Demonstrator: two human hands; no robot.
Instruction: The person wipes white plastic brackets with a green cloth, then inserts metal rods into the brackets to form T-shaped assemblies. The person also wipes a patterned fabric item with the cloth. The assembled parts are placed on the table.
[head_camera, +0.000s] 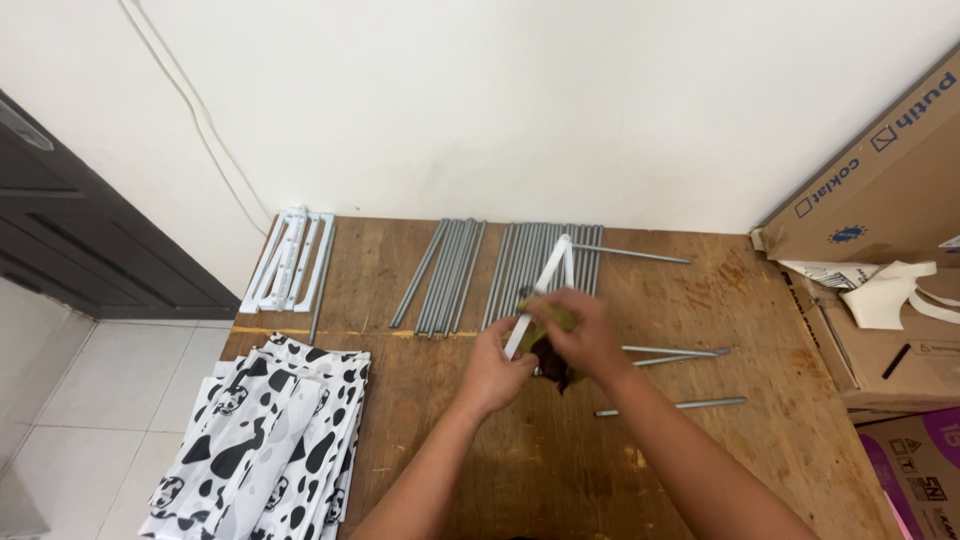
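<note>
Both hands (545, 345) gripping white bar (540, 290), perhaps wiping, wooden table (700, 440)

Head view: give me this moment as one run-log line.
left hand: grips white bar | right hand: presses olive cloth on bar | table: grey rods, white brackets, cow-print fabric

Bare wood (560, 450) below loose rods (672, 405)

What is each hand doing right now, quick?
Left hand: closed around the lower end of a long white plastic bar.
Right hand: closed on a crumpled olive-green cloth, pressed against that bar.
</note>
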